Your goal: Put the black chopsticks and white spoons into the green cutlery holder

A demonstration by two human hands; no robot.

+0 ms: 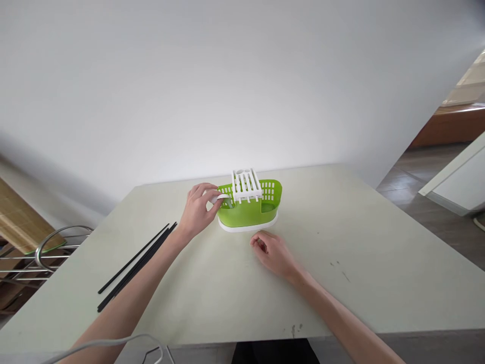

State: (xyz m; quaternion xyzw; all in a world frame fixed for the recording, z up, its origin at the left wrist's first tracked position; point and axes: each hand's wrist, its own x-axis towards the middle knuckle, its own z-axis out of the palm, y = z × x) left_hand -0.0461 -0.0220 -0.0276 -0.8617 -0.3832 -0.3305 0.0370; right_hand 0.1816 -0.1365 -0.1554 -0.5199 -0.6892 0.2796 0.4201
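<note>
At the left end of a green cutlery basket, my left hand pinches a small white piece that looks like a spoon. Its lower part slants down inside the basket wall. A white slotted rack sits across the middle of the basket, and a white base tray lies under it. My right hand rests on the table just in front of the basket, its fingers curled in with nothing visible in them. Several black chopsticks lie to the left, partly hidden by my left forearm.
The pale table meets a white wall at the back. A metal wire rack stands beyond the left edge. A light grey cable crosses in front of my left forearm.
</note>
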